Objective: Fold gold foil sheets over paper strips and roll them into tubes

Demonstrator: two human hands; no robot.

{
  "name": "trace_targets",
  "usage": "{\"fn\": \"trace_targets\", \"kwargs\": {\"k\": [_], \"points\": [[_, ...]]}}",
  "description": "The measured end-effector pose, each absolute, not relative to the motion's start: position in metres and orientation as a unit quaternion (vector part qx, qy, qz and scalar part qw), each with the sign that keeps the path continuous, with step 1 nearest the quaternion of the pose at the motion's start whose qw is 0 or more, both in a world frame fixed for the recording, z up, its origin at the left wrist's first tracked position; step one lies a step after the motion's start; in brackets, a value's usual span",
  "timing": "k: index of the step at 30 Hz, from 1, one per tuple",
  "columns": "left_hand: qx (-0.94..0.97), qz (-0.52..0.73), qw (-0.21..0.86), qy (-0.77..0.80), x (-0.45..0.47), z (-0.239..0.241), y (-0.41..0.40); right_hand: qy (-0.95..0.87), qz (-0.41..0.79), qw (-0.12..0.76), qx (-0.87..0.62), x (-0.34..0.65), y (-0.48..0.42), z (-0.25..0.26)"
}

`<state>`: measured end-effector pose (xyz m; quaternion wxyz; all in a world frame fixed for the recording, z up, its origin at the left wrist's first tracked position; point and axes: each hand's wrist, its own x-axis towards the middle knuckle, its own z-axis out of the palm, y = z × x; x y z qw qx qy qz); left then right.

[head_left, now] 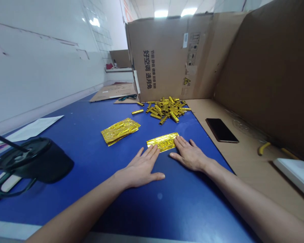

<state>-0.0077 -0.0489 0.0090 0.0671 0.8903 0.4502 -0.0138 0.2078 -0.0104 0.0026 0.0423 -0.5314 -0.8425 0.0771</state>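
Note:
A flat sheet of gold foil paper [163, 141] with crease lines along its far side lies on the blue tabletop [91, 162]. My left hand [143, 168] rests flat with its fingers out, the tips touching the sheet's near left corner. At the right end, my right hand [188, 153] lies palm down, fingertips on the foil. To the left of the sheet is a stack of gold foil sheets [120, 131]. Beyond it sits a pile of rolled gold foil tubes [167, 109], with a single foil tube [137, 112] lying apart on its left.
A dark lidded mug with a straw [48, 162] stands at the left, near a white paper [32, 129]. Large cardboard boxes [169, 67] wall off the back and right. On the cardboard at right lie a phone [221, 130] and a white box [297, 173].

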Motion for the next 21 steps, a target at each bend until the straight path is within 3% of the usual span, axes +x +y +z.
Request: {"fn": "trace_targets", "kwargs": {"k": [10, 21], "points": [[0.876, 0.065, -0.008, 0.478, -0.003, 0.017, -0.04, -0.854, 0.006, 0.101, -0.511, 0.21, -0.011, 0.013], [0.873, 0.027, -0.101, 0.477, 0.009, 0.019, -0.029, -0.857, -0.01, 0.122, -0.501, 0.21, -0.011, 0.014]]}}
